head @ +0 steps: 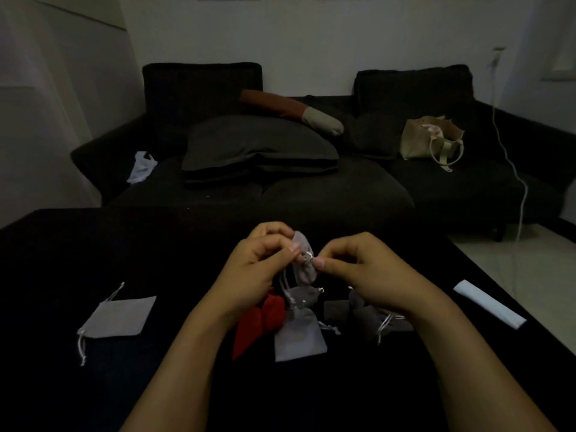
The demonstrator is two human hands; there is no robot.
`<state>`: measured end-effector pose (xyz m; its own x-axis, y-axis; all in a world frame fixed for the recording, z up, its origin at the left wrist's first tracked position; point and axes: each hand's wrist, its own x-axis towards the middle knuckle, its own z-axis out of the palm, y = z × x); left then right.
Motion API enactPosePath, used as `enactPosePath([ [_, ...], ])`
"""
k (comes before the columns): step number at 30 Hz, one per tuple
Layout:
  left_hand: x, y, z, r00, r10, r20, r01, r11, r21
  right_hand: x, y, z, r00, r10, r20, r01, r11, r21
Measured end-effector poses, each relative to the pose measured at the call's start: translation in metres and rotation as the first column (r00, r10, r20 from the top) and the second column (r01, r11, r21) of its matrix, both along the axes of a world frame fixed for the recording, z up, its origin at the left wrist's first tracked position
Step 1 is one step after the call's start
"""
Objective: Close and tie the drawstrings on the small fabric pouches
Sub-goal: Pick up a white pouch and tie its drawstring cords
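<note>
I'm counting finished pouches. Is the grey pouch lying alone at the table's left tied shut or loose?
Loose, it seems. The grey pouch lies flat and unbunched, its drawstring trailing slack from one corner. The mouth itself is too dim to see.

A black table (78, 251) carries a flat grey pouch (120, 316) at the left, a central heap of red pouches (260, 322), grey pouches (299, 336) and dark grey pouches (367, 313), and a folded white strip (489, 304) at the right edge.
</note>
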<state>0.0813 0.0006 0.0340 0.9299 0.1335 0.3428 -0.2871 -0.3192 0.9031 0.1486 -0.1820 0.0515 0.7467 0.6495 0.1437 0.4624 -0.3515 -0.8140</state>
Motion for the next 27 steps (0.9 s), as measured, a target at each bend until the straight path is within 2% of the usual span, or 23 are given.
enactPosePath([
  [3,-0.001,-0.004,0.0,0.997,-0.073,0.026,0.076,0.987,-0.141,-0.001,0.003,-0.001,0.999,0.033,-0.032,-0.032,0.999,0.017],
  [7,-0.002,-0.005,-0.002,0.997,0.022,0.08,-0.023,1.0,0.011,0.0,0.007,-0.002,0.998,0.023,0.055,-0.017,0.994,-0.111],
  [10,-0.003,-0.006,-0.003,0.999,-0.006,0.049,0.005,1.0,0.029,-0.003,0.01,-0.001,0.999,0.036,0.015,-0.034,0.989,-0.145],
  [14,-0.005,-0.011,-0.001,0.997,0.024,0.071,-0.018,0.996,-0.085,-0.007,0.012,0.001,0.993,0.049,-0.112,-0.059,0.995,-0.085],
  [17,-0.006,-0.011,0.002,0.999,0.044,0.011,-0.041,0.987,-0.158,-0.009,0.014,0.002,0.982,0.003,-0.191,-0.009,0.999,-0.032],
  [20,-0.007,-0.008,0.003,0.999,0.0,-0.044,-0.006,0.989,-0.145,-0.008,0.017,0.001,0.988,-0.02,-0.155,0.013,0.999,-0.048],
  [23,-0.008,-0.008,0.004,0.991,-0.062,-0.122,0.033,0.972,-0.232,-0.008,0.017,0.0,0.992,-0.027,-0.124,0.025,0.999,-0.02],
  [25,-0.009,-0.006,0.005,0.984,-0.084,-0.158,0.04,0.963,-0.265,-0.006,0.014,0.0,0.995,-0.038,-0.093,0.042,0.999,0.035],
  [27,-0.012,-0.003,0.008,0.973,-0.108,-0.204,0.055,0.966,-0.251,-0.005,0.013,0.001,0.992,-0.03,-0.125,0.045,0.992,0.119],
])
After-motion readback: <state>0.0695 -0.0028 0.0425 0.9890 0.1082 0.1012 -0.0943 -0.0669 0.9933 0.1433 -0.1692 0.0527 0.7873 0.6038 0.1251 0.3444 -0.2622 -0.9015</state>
